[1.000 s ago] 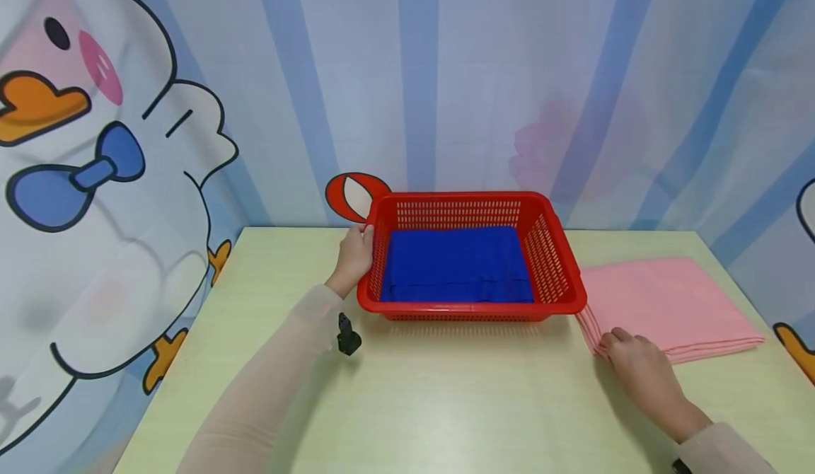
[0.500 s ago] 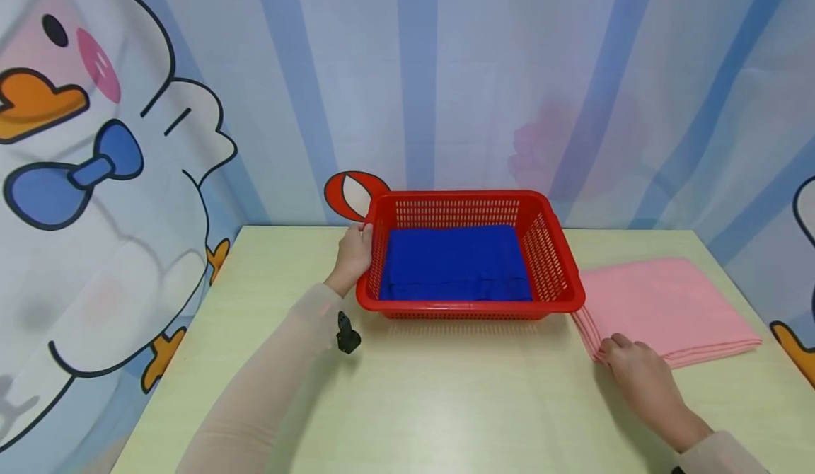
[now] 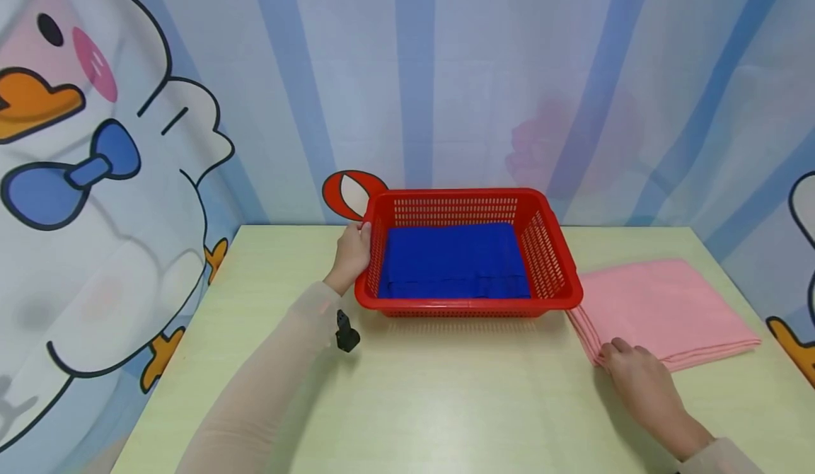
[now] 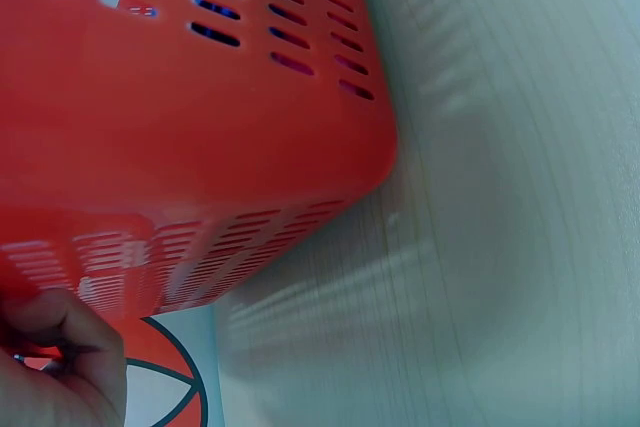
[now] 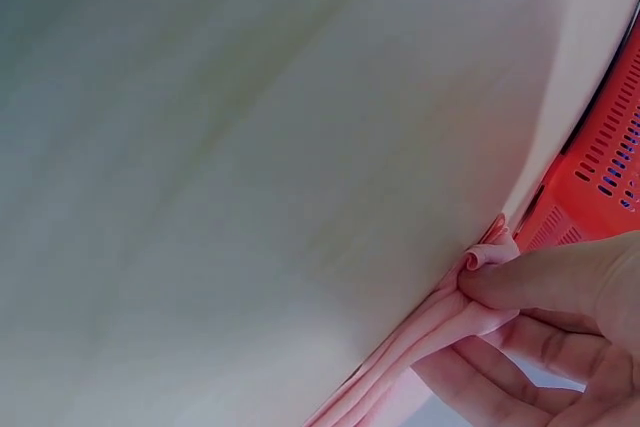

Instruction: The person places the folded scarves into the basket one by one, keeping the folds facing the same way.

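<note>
A red plastic basket (image 3: pixel 471 304) with slotted walls stands near the back of the table, a folded blue cloth (image 3: pixel 455 258) lying inside it. My left hand (image 3: pixel 352 255) grips the basket's left rim; the left wrist view shows curled fingers at the rim beside the slotted wall (image 4: pixel 200 137). To the right of the basket lies a folded pink cloth (image 3: pixel 668 311), its back left corner overlapped by the basket in the head view. My right hand (image 3: pixel 639 385) pinches the front left corner of this cloth; thumb and fingers close on its layered edge (image 5: pixel 430 332) in the right wrist view.
The pale wooden table (image 3: pixel 446 396) reaches back to a striped blue backdrop (image 3: pixel 471 92) with a cartoon duck on the left. A small black device (image 3: pixel 347 332) sits at the left wrist. The backdrop borders the table's left, back and right edges.
The pink cloth has shifted slightly left and toward me, with the right hand still holding its corner. The basket and left hand keep their places; the whole view has drifted slightly.
</note>
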The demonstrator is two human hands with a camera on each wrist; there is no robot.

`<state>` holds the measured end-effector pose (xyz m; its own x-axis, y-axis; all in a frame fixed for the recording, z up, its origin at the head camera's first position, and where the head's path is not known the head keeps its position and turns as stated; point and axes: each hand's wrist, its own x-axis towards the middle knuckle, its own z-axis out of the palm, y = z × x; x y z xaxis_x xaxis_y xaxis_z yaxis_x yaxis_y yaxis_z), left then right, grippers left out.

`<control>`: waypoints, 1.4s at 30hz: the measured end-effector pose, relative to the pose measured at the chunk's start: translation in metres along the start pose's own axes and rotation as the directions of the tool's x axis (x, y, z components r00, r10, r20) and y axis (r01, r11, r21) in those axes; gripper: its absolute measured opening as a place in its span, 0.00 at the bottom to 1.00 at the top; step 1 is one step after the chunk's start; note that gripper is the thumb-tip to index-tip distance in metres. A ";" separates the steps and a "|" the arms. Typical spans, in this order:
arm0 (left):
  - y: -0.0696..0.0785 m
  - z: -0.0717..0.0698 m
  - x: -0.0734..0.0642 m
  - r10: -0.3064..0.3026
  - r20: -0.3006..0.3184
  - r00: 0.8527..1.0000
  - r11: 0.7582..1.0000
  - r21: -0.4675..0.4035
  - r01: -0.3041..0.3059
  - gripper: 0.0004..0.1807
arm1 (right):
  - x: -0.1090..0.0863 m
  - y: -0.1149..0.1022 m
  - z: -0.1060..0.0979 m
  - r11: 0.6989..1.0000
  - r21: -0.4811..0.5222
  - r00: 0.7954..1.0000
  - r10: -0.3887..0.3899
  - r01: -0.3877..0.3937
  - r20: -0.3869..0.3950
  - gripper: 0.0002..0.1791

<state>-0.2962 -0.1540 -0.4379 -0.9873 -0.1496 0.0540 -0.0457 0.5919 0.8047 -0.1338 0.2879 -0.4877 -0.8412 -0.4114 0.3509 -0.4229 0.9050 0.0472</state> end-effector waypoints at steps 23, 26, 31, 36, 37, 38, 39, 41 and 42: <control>0.003 -0.002 -0.002 0.001 0.008 1.000 1.000 -0.005 -0.001 0.24 | -0.020 -0.006 -0.004 0.999 0.008 0.996 -0.042 0.043 -0.081 0.10; 0.003 -0.002 -0.002 0.000 0.006 1.000 1.000 -0.003 0.000 0.24 | -0.022 -0.007 -0.005 0.999 0.013 0.996 -0.046 0.047 -0.078 0.11; 0.002 -0.001 -0.001 -0.001 0.008 1.000 1.000 -0.008 0.001 0.24 | -0.026 -0.008 -0.006 0.998 0.027 0.994 -0.060 0.063 -0.092 0.11; 0.001 -0.001 -0.003 -0.005 0.015 1.000 1.000 -0.012 0.005 0.23 | -0.032 -0.009 -0.007 0.997 0.044 0.993 -0.066 0.071 -0.097 0.10; 0.002 -0.001 -0.003 -0.003 0.013 1.000 1.000 -0.014 0.003 0.23 | -0.032 -0.009 -0.008 0.996 0.048 0.993 -0.065 0.070 -0.095 0.10; 0.002 -0.001 -0.003 -0.001 0.012 1.000 1.000 -0.016 0.001 0.23 | -0.033 -0.009 -0.008 0.996 0.050 0.993 -0.065 0.070 -0.096 0.10; 0.003 -0.002 -0.004 0.003 0.009 1.000 1.000 -0.017 -0.002 0.23 | -0.034 -0.010 -0.008 0.996 0.053 0.994 -0.063 0.069 -0.094 0.10; 0.004 -0.003 -0.004 0.008 0.007 1.000 1.000 -0.020 -0.008 0.23 | -0.035 -0.010 -0.009 0.996 0.059 0.994 -0.064 0.069 -0.094 0.09; 0.004 -0.003 -0.005 0.010 0.005 1.000 1.000 -0.021 -0.010 0.23 | -0.036 -0.011 -0.009 0.996 0.063 0.994 -0.064 0.070 -0.093 0.09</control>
<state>-0.2914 -0.1531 -0.4328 -0.9884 -0.1399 0.0596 -0.0324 0.5768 0.8162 -0.0961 0.2938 -0.4920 -0.7775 -0.4565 0.4325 -0.5009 0.8654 0.0130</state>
